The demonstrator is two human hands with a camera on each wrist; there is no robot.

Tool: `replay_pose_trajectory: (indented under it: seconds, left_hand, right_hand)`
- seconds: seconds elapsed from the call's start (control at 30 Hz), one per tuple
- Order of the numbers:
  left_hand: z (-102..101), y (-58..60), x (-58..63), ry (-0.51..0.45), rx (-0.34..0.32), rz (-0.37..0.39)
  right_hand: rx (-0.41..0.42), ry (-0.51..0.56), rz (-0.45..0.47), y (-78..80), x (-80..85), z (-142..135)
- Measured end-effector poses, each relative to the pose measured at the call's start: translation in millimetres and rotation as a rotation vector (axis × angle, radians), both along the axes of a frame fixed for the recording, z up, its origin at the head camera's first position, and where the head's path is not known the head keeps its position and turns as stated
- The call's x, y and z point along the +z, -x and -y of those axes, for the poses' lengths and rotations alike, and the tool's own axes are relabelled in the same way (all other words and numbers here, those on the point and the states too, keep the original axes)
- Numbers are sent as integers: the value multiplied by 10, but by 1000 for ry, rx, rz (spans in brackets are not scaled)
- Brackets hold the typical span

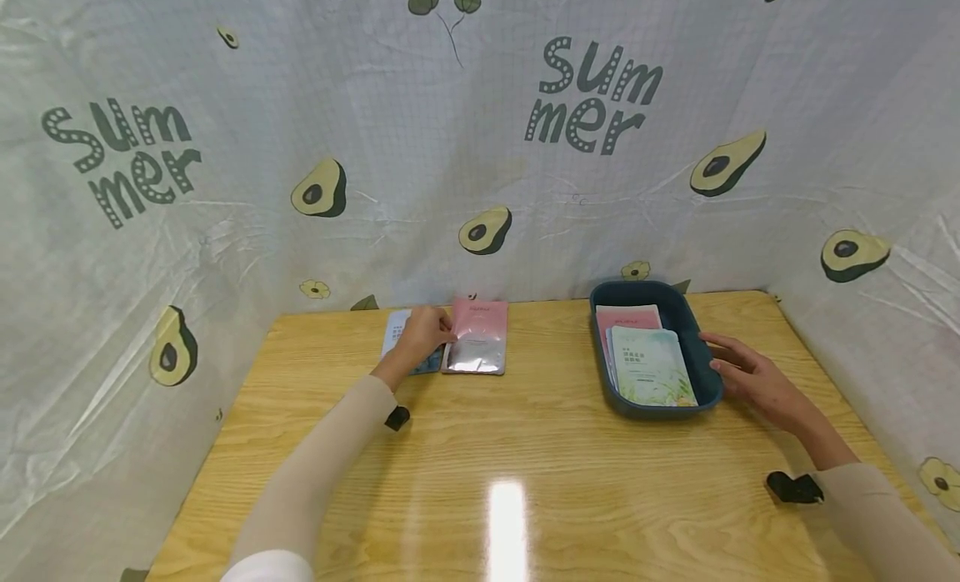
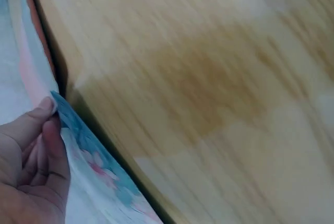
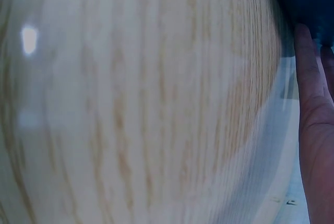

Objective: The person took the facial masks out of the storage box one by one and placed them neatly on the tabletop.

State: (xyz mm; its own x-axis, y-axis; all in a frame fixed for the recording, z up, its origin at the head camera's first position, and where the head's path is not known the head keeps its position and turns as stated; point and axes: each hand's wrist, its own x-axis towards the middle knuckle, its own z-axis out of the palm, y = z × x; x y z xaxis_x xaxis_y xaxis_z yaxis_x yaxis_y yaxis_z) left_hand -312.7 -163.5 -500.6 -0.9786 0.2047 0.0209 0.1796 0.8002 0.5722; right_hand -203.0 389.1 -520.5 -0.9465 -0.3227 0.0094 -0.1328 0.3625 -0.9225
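Observation:
My left hand (image 1: 420, 336) pinches the left edge of a pink sheet mask sachet (image 1: 480, 332) with a shiny silver lower part, between thumb and forefinger. A pale blue sachet (image 1: 393, 325) lies flat beside it, partly covered by that hand; the left wrist view shows pink flowers on its teal end (image 2: 99, 161). To the right, my right hand (image 1: 761, 386) rests its fingertips against the outer side of a dark blue plastic bin (image 1: 647, 413), fingers extended. Inside the bin, a pale green sachet (image 1: 648, 365) lies on top of a pink one (image 1: 637, 315) and others.
A wooden table (image 1: 450, 465) carries everything. Behind it and along both sides hangs a white curtain (image 1: 405, 148) printed with avocados and lettering. The sachets and the bin are near the table's back edge. A bright light reflection (image 1: 507, 524) shows on the tabletop.

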Motion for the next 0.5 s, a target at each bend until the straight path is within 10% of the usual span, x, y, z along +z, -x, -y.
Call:
replay_pose_trajectory:
  seconds: [0.5]
  left_hand:
    - [-111, -58, 115, 159, 71, 52]
  right_hand:
    - [28, 38, -3, 31, -32, -31]
